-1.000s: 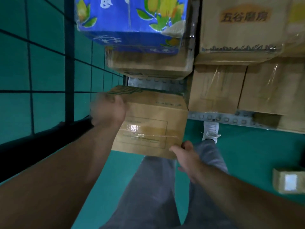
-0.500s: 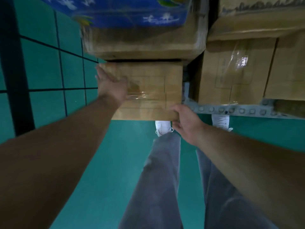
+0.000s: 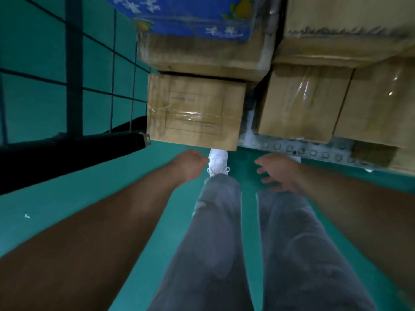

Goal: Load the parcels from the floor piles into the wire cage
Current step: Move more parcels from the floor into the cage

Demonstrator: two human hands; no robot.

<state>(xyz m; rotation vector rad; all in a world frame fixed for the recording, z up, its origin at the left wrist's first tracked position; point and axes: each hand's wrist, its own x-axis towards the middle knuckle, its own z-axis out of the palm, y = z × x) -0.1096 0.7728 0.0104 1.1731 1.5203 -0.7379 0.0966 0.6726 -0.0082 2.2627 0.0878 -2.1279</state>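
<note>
A taped brown cardboard parcel (image 3: 195, 112) sits at the bottom left of the wire cage, under another brown box (image 3: 202, 57) and a blue printed carton (image 3: 190, 16). More brown boxes (image 3: 301, 102) fill the cage to its right on the studded metal floor plate (image 3: 314, 149). My left hand (image 3: 190, 164) hangs just below the parcel, fingers loosely curled, holding nothing. My right hand (image 3: 278, 171) is apart from it with fingers spread and empty.
The cage's dark wire side panel (image 3: 74, 63) and its black base bar (image 3: 71, 151) stand at the left. Green floor (image 3: 89, 198) lies below. My grey trouser legs (image 3: 224, 243) and a white shoe (image 3: 217, 162) are right in front of the cage.
Both hands pushed the parcel into the cage under the stack, then let go and drew back toward me. The parcel now rests inside.
</note>
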